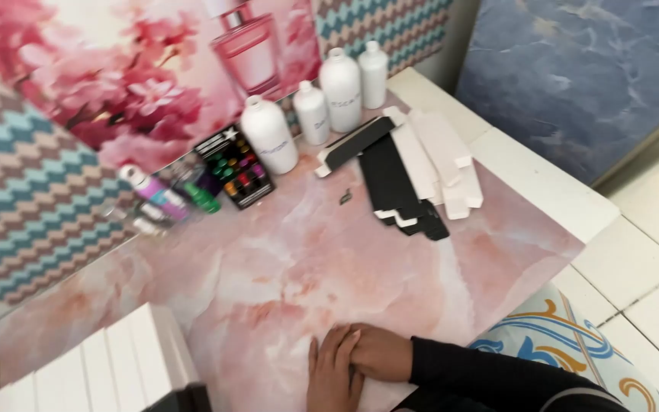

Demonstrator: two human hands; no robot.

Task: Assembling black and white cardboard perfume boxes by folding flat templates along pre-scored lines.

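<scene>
Resting at six o'clock on the pink marbled tabletop [284, 282], both hands hold nothing. The left hand [332, 374] lies flat, fingers extended and together; the right hand [379, 352], in a black sleeve, lies loosely curled over it, the two touching. By my judgement this is a pause between handling steps, with no item picked up; any next reach must go well forward, since everything lies far from the hands.

Nearest stock: a row of white boxes [108, 362] at eight o'clock, about six edges countable, the row cut by the frame. Flat carton blanks [409, 172] sit at one o'clock, fanned in an overlapping pile, black and white ones mixed; exact count unclear, roughly six to eight. Four white plastic bottles [268, 136] stand at twelve o'clock against the floral backdrop. One black display card of small coloured vials [236, 166] leans at eleven o'clock. Beside it, a few small bottles [163, 197] lie blurred, three or so. One tiny dark object [345, 197] lies alone near the blanks.
</scene>
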